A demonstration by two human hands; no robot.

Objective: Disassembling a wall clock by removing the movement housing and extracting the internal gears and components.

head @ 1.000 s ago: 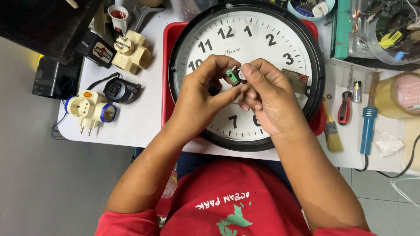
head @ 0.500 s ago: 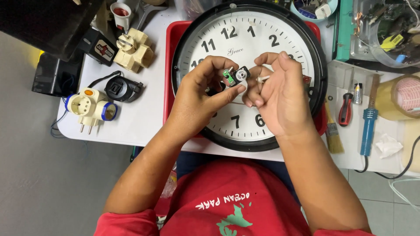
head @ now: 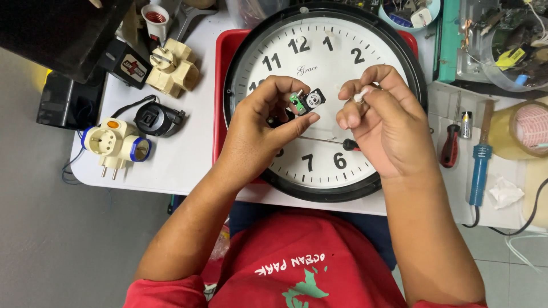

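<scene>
Big round wall clock [head: 319,165] fills the middle of the white table [head: 188,159], black rim, white face, lying face up on a red tray [head: 220,97], and both hands are working just above that face. Left hand [head: 257,134] is up over the nine o'clock side, thumb and fingers pinched together on a small black clock movement [head: 307,101] with a green edge and a pale gear showing, tilted toward the other hand. Right hand [head: 379,122] sits just beside it, over the three-to-six area, fingertips closed on a tiny white part [head: 359,97]; what exactly that part is, too small to tell. The two hands are apart, a narrow gap between the movement and the white piece. For this to go cleanly, I'd say the left wants to hold that movement steady with the gear side facing the right hand, and the right brings the small part in straight, light pressure, no twisting, over the clock face so anything dropped lands there. Off to the right, a blue soldering iron [head: 478,171] and a red-handled screwdriver [head: 450,145] lie on the table, untouched. On the left, a cream multi-plug adapter [head: 114,145] and a black round plug [head: 157,118].
</scene>
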